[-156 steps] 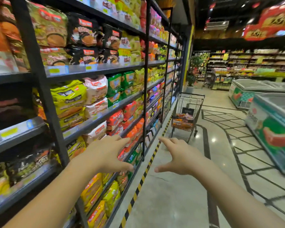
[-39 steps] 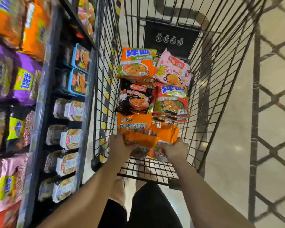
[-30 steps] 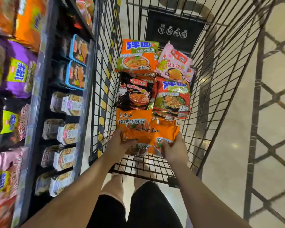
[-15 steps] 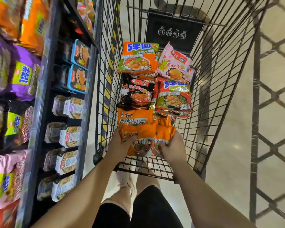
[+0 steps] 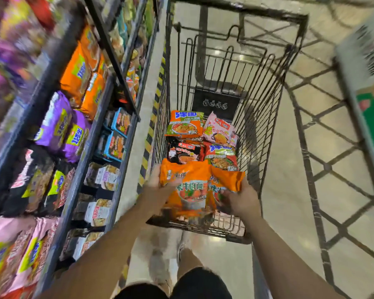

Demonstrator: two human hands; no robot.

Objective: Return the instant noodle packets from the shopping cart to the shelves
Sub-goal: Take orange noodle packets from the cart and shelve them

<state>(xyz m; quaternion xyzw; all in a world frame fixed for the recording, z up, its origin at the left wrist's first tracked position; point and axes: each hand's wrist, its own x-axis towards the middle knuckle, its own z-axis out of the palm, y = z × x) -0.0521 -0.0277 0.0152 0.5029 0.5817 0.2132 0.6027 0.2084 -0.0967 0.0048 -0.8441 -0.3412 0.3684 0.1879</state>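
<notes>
Noodle packets (image 5: 188, 188), orange, gripped by left hand (image 5: 158, 182) & right hand (image 5: 240, 199), raised over cart (image 5: 266, 117) near end. Four more lie inside. Pickup step; next, prob. turn to shelves (image 5: 89, 152) at left.

**One camera on my head, tipped down**

My one view looks steeply forward and down from head height into the wire shopping cart (image 5: 266, 117) close before me. Shelves (image 5: 82, 147) run along its left edge, tiled floor (image 5: 289, 190) along the right, my forearms entering from below. Edges are blurred.
</notes>
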